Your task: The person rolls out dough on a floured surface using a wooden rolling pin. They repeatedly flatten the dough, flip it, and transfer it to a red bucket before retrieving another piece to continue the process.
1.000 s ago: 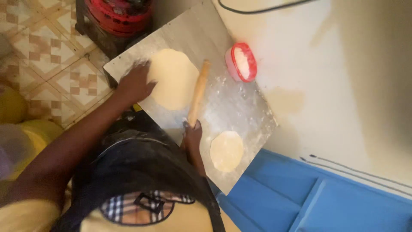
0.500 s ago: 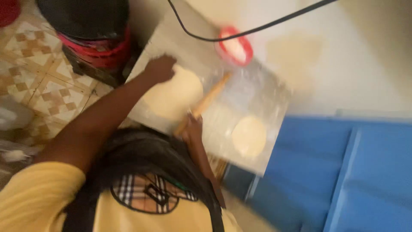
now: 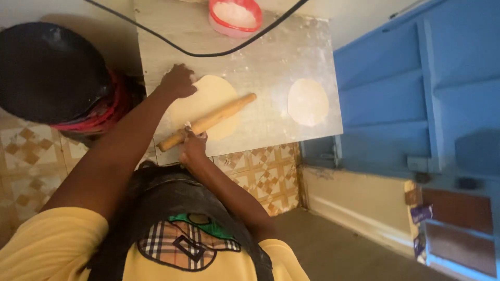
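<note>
The left hand (image 3: 178, 82) rests with fingers loosely curled on the ten o'clock edge of the flat dough round (image 3: 205, 106), which lies on the floured board (image 3: 271, 62). The right hand (image 3: 194, 147) grips the wooden rolling pin (image 3: 208, 122) near its lower end, apparently fully closed. A smaller dough disc (image 3: 308, 102) lies at three o'clock, and a red bowl (image 3: 235, 15) sits at twelve.

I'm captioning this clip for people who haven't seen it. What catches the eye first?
The wooden rolling pin lies slantwise across a flattened dough round on the floured board, right hand gripping it, left hand on the dough's edge. A smaller dough round lies to the right.
</note>
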